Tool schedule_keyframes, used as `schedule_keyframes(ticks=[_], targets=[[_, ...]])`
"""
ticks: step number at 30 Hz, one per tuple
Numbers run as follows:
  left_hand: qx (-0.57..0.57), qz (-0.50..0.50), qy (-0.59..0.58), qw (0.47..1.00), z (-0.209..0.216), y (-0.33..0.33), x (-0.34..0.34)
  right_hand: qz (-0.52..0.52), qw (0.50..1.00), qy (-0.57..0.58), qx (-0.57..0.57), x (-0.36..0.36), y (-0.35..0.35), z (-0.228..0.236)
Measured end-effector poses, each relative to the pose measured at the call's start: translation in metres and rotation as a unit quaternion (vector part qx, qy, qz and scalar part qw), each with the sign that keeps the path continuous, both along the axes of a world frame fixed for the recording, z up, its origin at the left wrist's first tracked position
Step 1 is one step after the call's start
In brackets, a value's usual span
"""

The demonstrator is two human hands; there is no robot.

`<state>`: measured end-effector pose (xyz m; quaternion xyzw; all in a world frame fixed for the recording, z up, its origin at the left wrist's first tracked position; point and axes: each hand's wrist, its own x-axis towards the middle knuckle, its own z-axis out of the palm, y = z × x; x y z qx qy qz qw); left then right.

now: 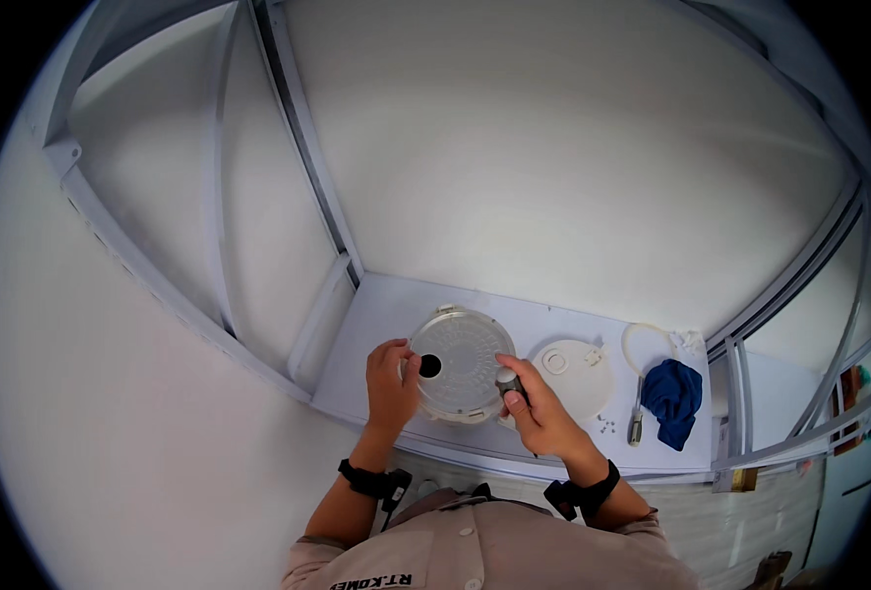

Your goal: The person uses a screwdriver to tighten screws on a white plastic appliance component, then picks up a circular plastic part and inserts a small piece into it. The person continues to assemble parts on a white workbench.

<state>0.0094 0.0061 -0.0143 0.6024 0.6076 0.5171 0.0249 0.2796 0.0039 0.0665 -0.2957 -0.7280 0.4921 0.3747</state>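
Note:
A round, pale plastic housing (468,356) with a translucent ribbed top lies on the white table. A black round spot (430,366) shows near its left edge. My left hand (389,390) is at the left rim beside that spot, thumb and fingers apart, with nothing visible between them; whether it presses on the rim I cannot tell. My right hand (543,418) is closed around the handle of a screwdriver (510,382), its light, rounded end by the thumb at the housing's right side. The screwdriver's tip is hidden.
Right of the housing lies a flat, round white cover (573,379). Several small screws (606,425) are scattered below it. Farther right are a second screwdriver (636,428), a crumpled blue cloth (673,398) and a thin pale ring (645,344). Metal frame posts (307,138) and white panels surround the table.

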Motion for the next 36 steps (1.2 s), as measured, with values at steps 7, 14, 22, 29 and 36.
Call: schedule_keyframes(ticks=[7, 14, 22, 29, 36], targets=[[-0.113, -0.117, -0.189, 0.968, -0.014, 0.003, -0.009, -0.015, 0.992, -0.1, 0.08, 0.012, -0.006, -0.05], [-0.102, -0.13, -0.172, 0.971, -0.022, -0.001, -0.013, 0.029, 0.992, -0.124, -0.017, 0.006, -0.01, -0.062], [-0.127, -0.09, -0.193, 0.969, -0.015, -0.031, -0.015, -0.013, 0.992, -0.124, -0.009, 0.01, 0.004, -0.06], [-0.127, -0.044, -0.15, 0.98, -0.016, -0.071, -0.001, -0.052, 0.988, -0.141, 0.047, 0.006, 0.023, -0.056], [-0.217, -0.073, -0.123, 0.966, 0.023, -0.089, 0.003, -0.073, 0.982, -0.155, 0.077, -0.008, 0.043, -0.048]])
